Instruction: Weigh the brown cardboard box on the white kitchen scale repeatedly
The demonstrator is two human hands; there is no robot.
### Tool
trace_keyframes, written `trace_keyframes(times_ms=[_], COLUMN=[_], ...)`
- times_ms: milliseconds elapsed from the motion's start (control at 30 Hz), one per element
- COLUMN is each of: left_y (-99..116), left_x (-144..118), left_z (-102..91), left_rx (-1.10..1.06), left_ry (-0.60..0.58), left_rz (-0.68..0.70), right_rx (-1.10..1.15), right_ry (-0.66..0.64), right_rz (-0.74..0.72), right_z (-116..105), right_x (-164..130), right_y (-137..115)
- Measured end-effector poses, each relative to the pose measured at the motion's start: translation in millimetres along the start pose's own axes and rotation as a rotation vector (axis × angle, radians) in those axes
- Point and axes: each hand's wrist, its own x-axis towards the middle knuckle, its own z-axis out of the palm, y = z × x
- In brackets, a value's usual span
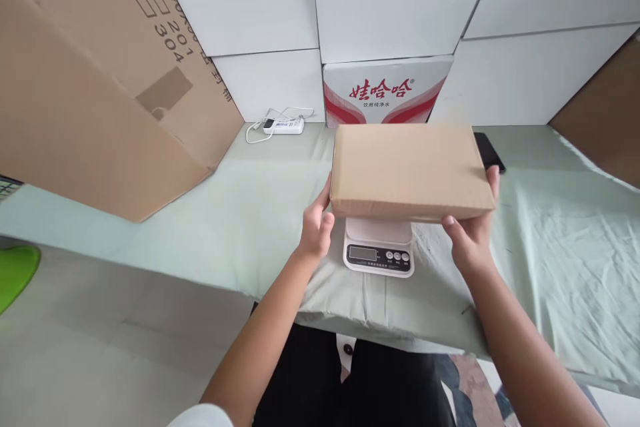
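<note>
Head view: both hands (316, 228) (471, 239) hold a closed carton (407, 165), contents hidden.

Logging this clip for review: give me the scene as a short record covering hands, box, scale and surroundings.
Left hand: on the left end of the cardboard box
Right hand: grips its right end
Box: hides the scale's rear; contact unclear
Scale: on green cloth, no digits readable
Behind: red-and-white carton, white device, dark flat object

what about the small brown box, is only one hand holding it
No, the left hand and right hand both hold the brown box.
</note>
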Motion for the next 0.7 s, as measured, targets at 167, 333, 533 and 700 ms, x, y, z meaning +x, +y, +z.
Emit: trace_keyframes(times_ms=[167,333,533,700], left_y=[1.6,-0.9,-5.4,-5.3], left_x=[-21.3,-26.1,-27.2,-24.2], left_z=[-1.6,-3.0,-4.1,-2.1], left_rx=[0.005,0.016,-0.038,-0.029], left_ry=[-0.027,-0.004,0.04,-0.007], left_rz=[-0.057,-0.114,-0.134,-0.132], right_rx=[-0.027,0.001,0.023,0.017], right_ry=[0.028,0.027,0.102,0.111], right_rz=[0.054,0.058,0.023,0.071], right_z=[-3.9,0.8,-1.8,5.0], right_x=[-26.4,-23.5,-22.7,-23.0], right_y=[6.8,3.5,10.4,0.2])
